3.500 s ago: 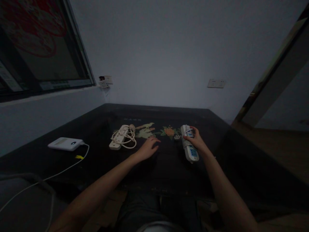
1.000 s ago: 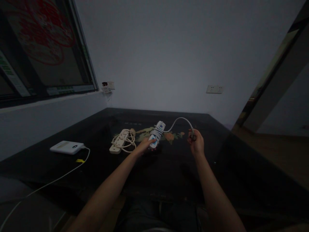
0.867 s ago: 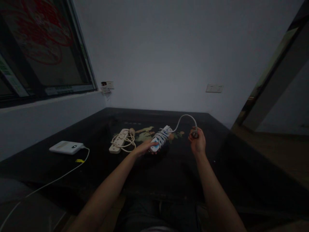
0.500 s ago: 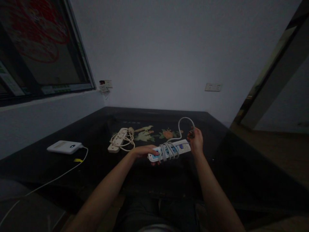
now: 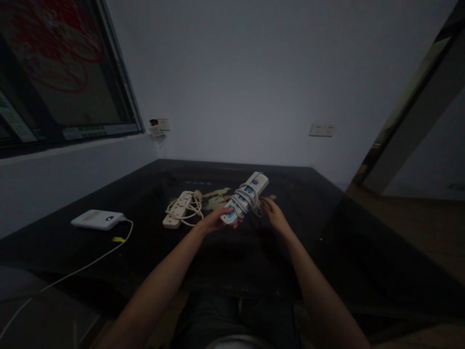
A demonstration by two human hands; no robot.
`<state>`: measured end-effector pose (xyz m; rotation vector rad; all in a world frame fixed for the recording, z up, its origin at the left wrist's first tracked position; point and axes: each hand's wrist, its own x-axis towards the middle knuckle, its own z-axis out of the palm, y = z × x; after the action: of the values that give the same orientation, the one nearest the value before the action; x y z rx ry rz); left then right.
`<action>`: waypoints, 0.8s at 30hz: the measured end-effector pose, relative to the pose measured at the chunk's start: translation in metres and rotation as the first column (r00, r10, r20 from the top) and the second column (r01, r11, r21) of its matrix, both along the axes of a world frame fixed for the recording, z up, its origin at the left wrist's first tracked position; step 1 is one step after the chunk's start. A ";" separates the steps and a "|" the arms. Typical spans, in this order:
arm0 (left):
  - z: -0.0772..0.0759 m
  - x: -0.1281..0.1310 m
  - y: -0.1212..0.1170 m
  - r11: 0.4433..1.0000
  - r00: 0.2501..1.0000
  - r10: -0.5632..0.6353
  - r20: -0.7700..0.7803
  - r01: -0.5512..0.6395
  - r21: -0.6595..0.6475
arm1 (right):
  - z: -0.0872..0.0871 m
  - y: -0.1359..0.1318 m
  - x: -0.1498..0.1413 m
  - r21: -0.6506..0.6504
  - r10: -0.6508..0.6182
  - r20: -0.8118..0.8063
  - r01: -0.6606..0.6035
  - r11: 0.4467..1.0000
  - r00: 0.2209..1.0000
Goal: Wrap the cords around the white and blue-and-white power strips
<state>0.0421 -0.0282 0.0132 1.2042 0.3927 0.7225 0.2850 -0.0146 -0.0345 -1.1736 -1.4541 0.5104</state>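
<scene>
My left hand [image 5: 213, 221] grips the lower end of a white power strip [image 5: 258, 181] with blue socket faces, thumb on top and fingers underneath. The strip is held above the table, its far end tilted up to the right. A grey-white power cord [image 5: 243, 200] is wound several times around its middle. Just right of the windings, my right hand [image 5: 276, 218] has its fingers closed on the loose part of the cord; the plug end is hidden or too dark to make out.
A second white power strip [image 5: 178, 211] with a tangled cord lies left of my hands on the black table [image 5: 152, 261]. Farther left is a white device [image 5: 98, 219] with a cable attached. Wall sockets [image 5: 321, 130] are on the wall behind.
The held power strip has turned from nearly level to a steep slant, its far end higher. My right hand has moved left and slightly down, and the cord's wide loop is gone.
</scene>
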 end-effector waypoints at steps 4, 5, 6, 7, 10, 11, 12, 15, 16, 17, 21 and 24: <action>-0.006 0.002 0.002 0.999 0.999 -0.053 0.008 0.053 0.012 | -0.007 0.002 -0.010 0.019 0.014 0.151 -0.017 1.000 0.988; -0.008 0.002 0.003 0.998 0.998 -0.060 0.014 0.060 0.014 | -0.008 0.001 -0.012 0.019 0.004 0.182 -0.007 1.000 0.983; -0.009 0.001 0.003 0.998 0.998 -0.063 0.020 0.063 0.014 | -0.010 0.000 -0.013 0.020 -0.010 0.209 0.006 1.000 0.978; -0.010 0.001 0.004 0.998 0.998 -0.062 0.026 0.061 0.014 | -0.011 -0.001 -0.013 0.022 -0.026 0.234 0.021 1.000 0.972; -0.009 0.001 0.004 0.999 0.999 -0.036 0.036 0.035 0.020 | -0.011 -0.005 -0.013 0.030 -0.077 0.290 0.072 0.997 0.954; -0.008 0.001 0.004 0.999 0.999 -0.023 0.037 0.022 0.024 | -0.010 -0.006 -0.012 0.032 -0.091 0.303 0.086 0.996 0.949; -0.006 0.001 0.004 1.000 0.999 -0.010 0.043 0.009 0.028 | -0.008 -0.007 -0.011 0.033 -0.100 0.313 0.095 0.995 0.944; -0.002 0.001 0.006 0.995 0.996 0.082 0.034 -0.084 0.058 | -0.001 -0.010 -0.005 0.040 -0.091 0.333 0.082 0.996 0.938; -0.002 0.001 0.008 0.986 0.990 0.142 0.007 -0.142 0.083 | 0.002 -0.011 -0.003 0.041 -0.075 0.336 0.065 0.997 0.939; -0.003 0.002 0.011 0.973 0.978 0.207 -0.026 -0.203 0.112 | 0.005 -0.012 -0.002 0.040 -0.055 0.337 0.044 0.998 0.940; -0.013 0.004 0.023 0.921 0.923 0.362 -0.132 -0.333 0.200 | 0.016 -0.017 -0.001 0.040 0.055 0.309 -0.070 0.997 0.949; -0.022 0.004 0.030 0.904 0.894 0.400 -0.201 -0.349 0.248 | 0.025 -0.021 0.000 0.047 0.105 0.258 -0.121 0.991 0.960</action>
<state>0.0462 0.0020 -0.0083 1.4405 0.7917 0.9679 0.2850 -0.0351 -0.0093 -1.1416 -1.7538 0.3987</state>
